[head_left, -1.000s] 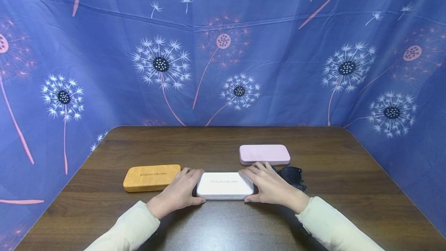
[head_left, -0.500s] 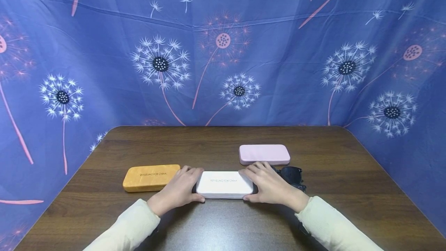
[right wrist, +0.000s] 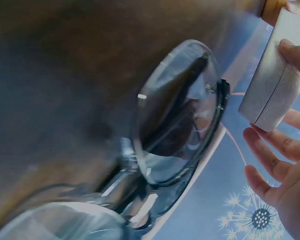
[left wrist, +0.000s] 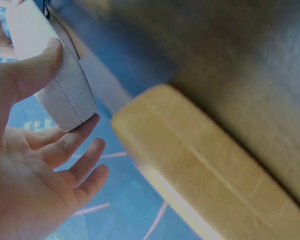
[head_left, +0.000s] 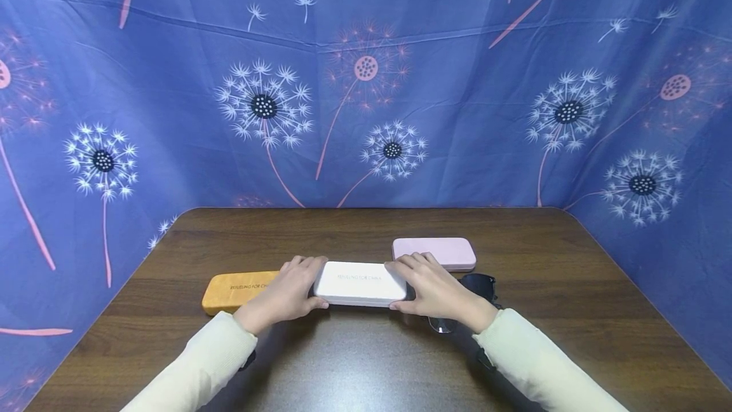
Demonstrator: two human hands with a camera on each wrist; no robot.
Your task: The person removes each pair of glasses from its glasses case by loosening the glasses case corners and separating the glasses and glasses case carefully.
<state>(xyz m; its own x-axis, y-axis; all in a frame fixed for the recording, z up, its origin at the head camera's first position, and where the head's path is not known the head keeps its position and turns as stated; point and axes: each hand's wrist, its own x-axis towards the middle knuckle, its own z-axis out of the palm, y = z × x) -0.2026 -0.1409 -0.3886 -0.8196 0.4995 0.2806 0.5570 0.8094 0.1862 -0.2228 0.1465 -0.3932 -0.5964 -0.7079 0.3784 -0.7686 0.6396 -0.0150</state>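
Observation:
A white glasses case (head_left: 360, 285) with faint lettering on its lid is held between both hands, close over the middle of the table. My left hand (head_left: 286, 291) grips its left end, thumb on the near side and fingers on the far side. At the other end, my right hand (head_left: 434, 291) holds it the same way. In both wrist views the white case looks closed, with a thin seam along its end. An orange glasses case (head_left: 231, 294) lies beside the left hand, which covers its right end. Clear-lens glasses (right wrist: 177, 115) lie near the right hand.
Behind the right hand lies a pink glasses case (head_left: 434, 248). Dark sunglasses (head_left: 479, 285) sit partly hidden by the right wrist. The brown wooden table (head_left: 366, 361) ends at a blue cloth (head_left: 457, 113) with dandelion prints.
Both hands have moved the white case up and away from me, slightly left. The left hand now covers more of the orange case, and a clear lens shows below the right hand.

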